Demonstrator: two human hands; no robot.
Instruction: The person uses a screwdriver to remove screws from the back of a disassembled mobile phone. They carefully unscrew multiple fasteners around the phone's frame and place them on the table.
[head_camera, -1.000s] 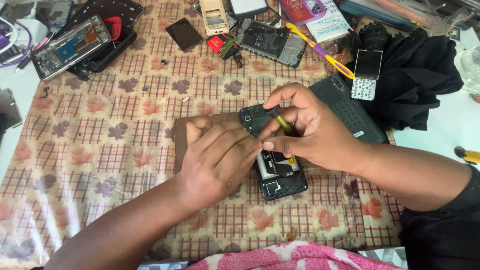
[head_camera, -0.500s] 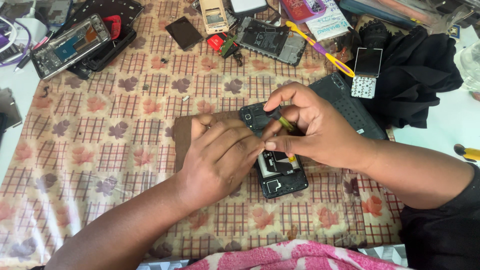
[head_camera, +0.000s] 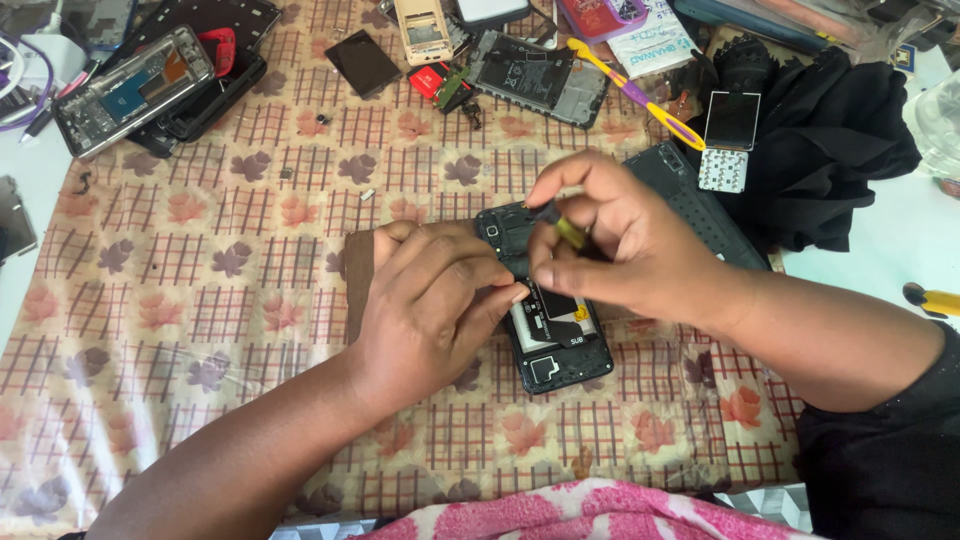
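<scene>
**Opened phone held flat under both hands**

An opened black phone, its back cover off and its inner parts showing, lies on the leaf-patterned tablecloth near the middle of the table. The left hand rests on its left edge, fingers curled and pressing down, thumb tip touching the phone's frame. The right hand hovers over the phone's upper half, its fingers pinched tightly around a small tool with a yellow-green band, whose tip points down at the phone between the two hands. The phone's lower end sticks out below both hands, uncovered. A brown pad lies partly under the left hand. Farther off sit a phone frame, a yellow and purple toothbrush and a black cloth.
</scene>
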